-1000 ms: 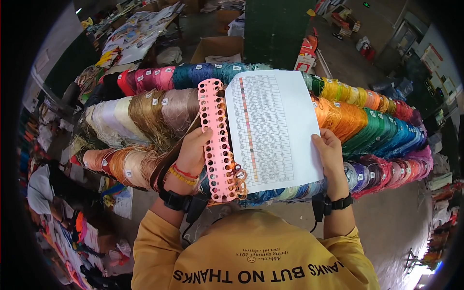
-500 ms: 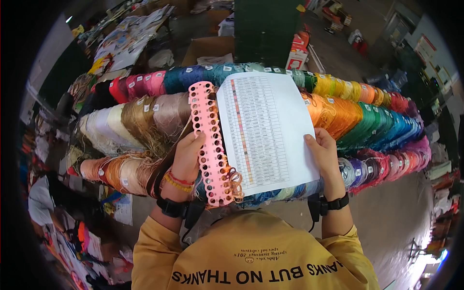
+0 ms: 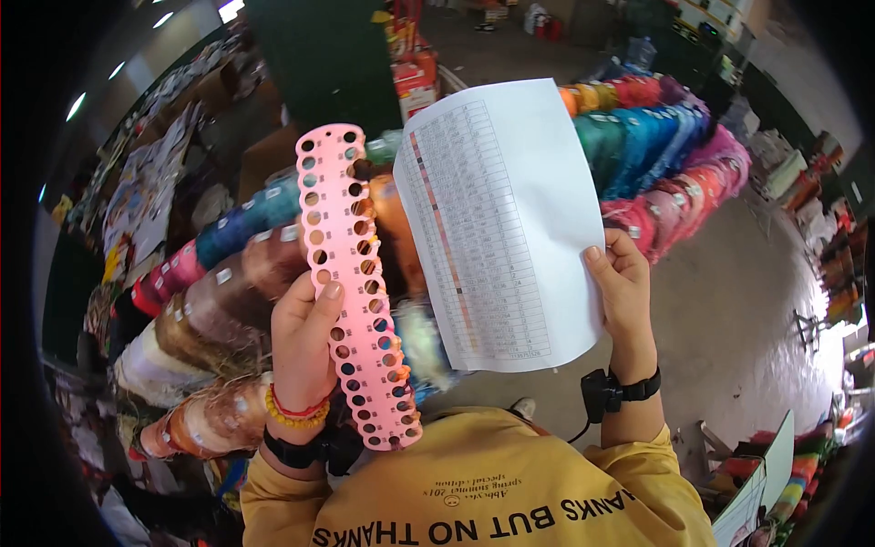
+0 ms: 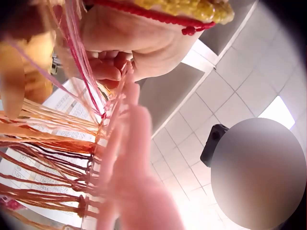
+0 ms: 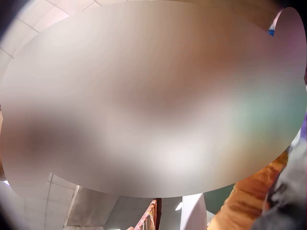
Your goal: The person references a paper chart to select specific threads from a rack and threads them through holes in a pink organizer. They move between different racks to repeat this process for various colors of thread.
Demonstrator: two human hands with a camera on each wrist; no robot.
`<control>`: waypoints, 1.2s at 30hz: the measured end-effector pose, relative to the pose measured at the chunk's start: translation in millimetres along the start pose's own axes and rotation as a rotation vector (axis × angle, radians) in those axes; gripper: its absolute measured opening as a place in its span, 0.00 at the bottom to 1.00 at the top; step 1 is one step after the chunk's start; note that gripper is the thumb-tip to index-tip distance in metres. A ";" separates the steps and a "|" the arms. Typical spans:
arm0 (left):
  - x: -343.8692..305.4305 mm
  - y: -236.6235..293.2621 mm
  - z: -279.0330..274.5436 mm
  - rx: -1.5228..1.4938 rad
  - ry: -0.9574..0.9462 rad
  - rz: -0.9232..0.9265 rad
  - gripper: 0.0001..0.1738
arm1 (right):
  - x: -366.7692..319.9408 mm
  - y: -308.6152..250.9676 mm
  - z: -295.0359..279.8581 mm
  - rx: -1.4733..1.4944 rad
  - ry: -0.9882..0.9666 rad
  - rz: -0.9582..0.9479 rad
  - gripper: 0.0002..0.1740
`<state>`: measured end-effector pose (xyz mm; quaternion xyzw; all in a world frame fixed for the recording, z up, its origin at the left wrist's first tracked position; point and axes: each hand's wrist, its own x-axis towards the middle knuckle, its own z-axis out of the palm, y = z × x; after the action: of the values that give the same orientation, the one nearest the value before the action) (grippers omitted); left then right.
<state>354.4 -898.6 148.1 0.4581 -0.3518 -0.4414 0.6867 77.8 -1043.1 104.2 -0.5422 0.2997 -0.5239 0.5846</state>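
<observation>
My left hand (image 3: 308,339) grips the left edge of a pink card with rows of holes (image 3: 351,273), its thumb lying on the front. In the left wrist view, orange, brown and pink threads (image 4: 43,143) hang from that card beside the hand (image 4: 139,43). The right hand (image 3: 624,287) pinches the right edge of a white sheet (image 3: 547,219) printed with a table and a column of colour patches. Card and sheet are held upright side by side, with a gap between them. The right wrist view is mostly blurred.
Rows of labelled thread bundles lie behind: brown and cream ones (image 3: 187,342) at left, blue (image 3: 665,137) and pink (image 3: 679,205) at right. A dark green pillar (image 3: 319,64) stands behind them. A board (image 3: 761,483) leans at lower right.
The view has swung to the right, so the bundles appear slanted. The pink card has shifted left and tilted, standing farther from the sheet. Both hands keep their holds.
</observation>
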 end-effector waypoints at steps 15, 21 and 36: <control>53.4 -138.9 407.7 -0.139 -0.740 -0.243 0.12 | -97.3 -110.5 -343.6 -0.070 0.608 -0.155 0.11; 55.5 -215.1 552.6 -0.135 -1.005 -0.415 0.10 | -154.4 -125.9 -433.7 -0.098 0.943 -0.207 0.11; 40.1 -389.5 908.8 -0.147 -1.583 -0.822 0.11 | -208.5 -152.0 -624.5 -0.354 1.695 -0.161 0.08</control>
<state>-548.2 -1299.6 87.7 0.0643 -0.5015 -0.8608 0.0581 -596.1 -1026.6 57.8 -0.0719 0.6720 -0.7364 0.0326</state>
